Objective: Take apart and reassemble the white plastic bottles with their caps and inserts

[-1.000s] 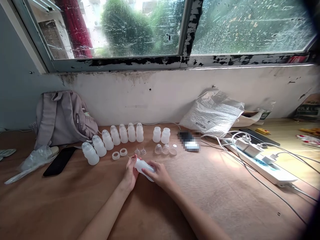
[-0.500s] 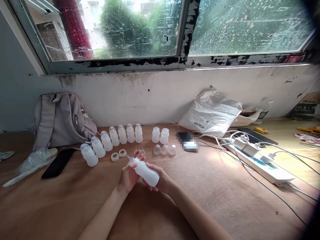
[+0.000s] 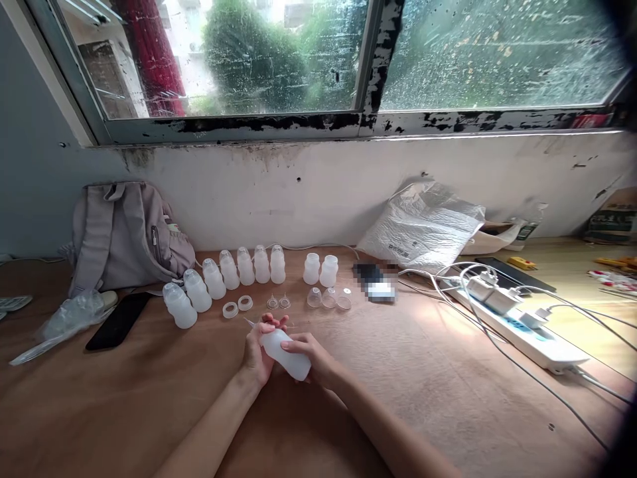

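A frosted white baby bottle [image 3: 284,357] lies tilted between my hands above the table, its top end pointing up and left. My left hand [image 3: 257,352] is closed around the top end, where a thin clear tip sticks out past the thumb. Around the body my right hand [image 3: 314,357] is closed, thumb lying on the upper side. Just beyond the hands are two clear nipples [image 3: 272,303]. White collar rings [image 3: 230,310] lie to their left, and clear domed caps [image 3: 328,298] to their right. Two bottles without domed caps [image 3: 311,269] stand behind those caps.
Several capped bottles [image 3: 213,279] stand in a curved row at the back left. A black phone [image 3: 118,322], plastic bag [image 3: 74,318] and grey backpack [image 3: 124,236] are farther left. On the right lie a power strip [image 3: 527,325] with trailing cables and a silvery bag [image 3: 423,222].
The bottle has shifted slightly down and left in my hands. My right thumb now lies across its upper side. The nipples behind my left fingers show more clearly.
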A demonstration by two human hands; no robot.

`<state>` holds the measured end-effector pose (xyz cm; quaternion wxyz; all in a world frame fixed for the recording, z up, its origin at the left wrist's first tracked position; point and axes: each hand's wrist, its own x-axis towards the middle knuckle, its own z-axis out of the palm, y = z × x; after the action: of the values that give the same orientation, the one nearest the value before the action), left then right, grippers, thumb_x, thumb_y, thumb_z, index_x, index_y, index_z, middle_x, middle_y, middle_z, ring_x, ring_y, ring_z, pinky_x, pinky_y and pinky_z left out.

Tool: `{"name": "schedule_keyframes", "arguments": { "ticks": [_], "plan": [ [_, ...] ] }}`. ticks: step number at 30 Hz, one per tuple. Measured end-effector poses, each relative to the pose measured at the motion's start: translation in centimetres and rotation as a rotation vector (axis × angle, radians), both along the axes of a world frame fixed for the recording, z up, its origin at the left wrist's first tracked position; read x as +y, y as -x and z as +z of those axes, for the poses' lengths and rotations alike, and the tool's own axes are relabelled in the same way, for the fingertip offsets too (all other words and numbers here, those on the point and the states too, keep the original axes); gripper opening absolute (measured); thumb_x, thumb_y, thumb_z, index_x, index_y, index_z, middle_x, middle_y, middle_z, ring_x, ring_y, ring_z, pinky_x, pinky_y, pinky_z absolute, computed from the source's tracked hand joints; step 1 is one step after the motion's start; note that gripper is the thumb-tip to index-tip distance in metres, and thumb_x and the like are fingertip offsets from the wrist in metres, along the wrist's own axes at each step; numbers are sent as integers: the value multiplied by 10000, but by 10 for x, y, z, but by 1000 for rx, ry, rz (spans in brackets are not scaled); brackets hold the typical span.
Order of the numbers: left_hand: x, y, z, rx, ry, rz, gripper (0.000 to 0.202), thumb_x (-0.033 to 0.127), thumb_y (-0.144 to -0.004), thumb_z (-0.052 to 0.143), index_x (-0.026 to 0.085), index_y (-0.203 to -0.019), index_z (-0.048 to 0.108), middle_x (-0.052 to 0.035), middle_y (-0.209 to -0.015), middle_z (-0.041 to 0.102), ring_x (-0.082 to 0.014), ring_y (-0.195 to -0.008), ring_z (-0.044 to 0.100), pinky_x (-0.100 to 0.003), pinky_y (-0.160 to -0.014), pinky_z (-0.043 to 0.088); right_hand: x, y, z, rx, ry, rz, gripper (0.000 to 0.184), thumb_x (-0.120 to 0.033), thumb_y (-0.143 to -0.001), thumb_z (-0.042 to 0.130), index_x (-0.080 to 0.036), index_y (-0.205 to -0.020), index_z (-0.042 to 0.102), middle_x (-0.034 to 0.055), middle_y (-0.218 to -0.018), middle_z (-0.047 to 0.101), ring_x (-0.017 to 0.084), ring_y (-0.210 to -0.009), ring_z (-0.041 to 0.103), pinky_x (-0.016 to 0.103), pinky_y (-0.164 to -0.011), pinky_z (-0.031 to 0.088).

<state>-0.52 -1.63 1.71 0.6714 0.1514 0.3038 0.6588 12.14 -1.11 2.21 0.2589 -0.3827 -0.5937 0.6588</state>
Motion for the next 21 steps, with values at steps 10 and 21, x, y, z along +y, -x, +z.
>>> {"name": "schedule_keyframes", "arguments": {
  "ticks": [10,21],
  "plan": [
    [9,2,-1,231,37,10,251,290,-613,645,165,-816,565,-67,-880,633,-192,-803,584,-301,-681,453,-7,7,-8,-302,-689,-226,339,-403,-659,578,-192,-914,507,29,-837,575,164,-722,519,264,-634,391],
    [6,-3,-13,187,45,101,86,179,-550,590,155,-535,508,11,-587,563,-183,-802,580,-261,-682,422,3,4,-8,-116,-181,-106,277,-404,-632,607,-148,-687,515,-37,-574,466,85,-494,427,180,-410,298]
  ]
}}
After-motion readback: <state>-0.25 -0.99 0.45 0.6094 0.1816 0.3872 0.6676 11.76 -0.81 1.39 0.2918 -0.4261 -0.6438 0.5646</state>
